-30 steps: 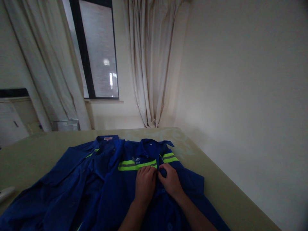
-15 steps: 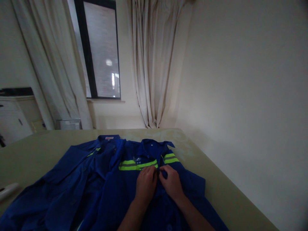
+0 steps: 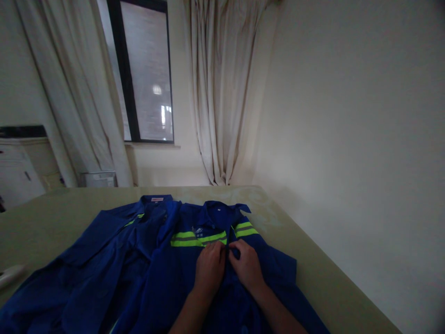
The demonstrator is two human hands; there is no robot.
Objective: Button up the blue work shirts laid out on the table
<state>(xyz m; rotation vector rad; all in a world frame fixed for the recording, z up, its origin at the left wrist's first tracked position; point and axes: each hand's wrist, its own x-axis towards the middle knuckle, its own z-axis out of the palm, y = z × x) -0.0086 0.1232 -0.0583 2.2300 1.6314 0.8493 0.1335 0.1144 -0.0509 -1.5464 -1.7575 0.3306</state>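
Note:
A blue work jacket with yellow-green and grey reflective stripes lies spread front side up, its collar pointing away from me. My left hand is closed on the left edge of its front opening, just below the chest stripe. Right beside it, my right hand pinches the other front edge, thumb and forefinger together. The fingertips of both hands nearly meet at the placket; whatever small part lies between them is hidden. To the left, a second blue jacket lies rumpled and partly open, touching the first.
Both jackets lie on a table with a pale green cover. A white object sits at the left edge. Beyond are a window, curtains and a white cabinet. A bare wall rises along the right.
Both hands have shifted very slightly left in view, still gripping the jacket front at the same spot. The jackets lie as before.

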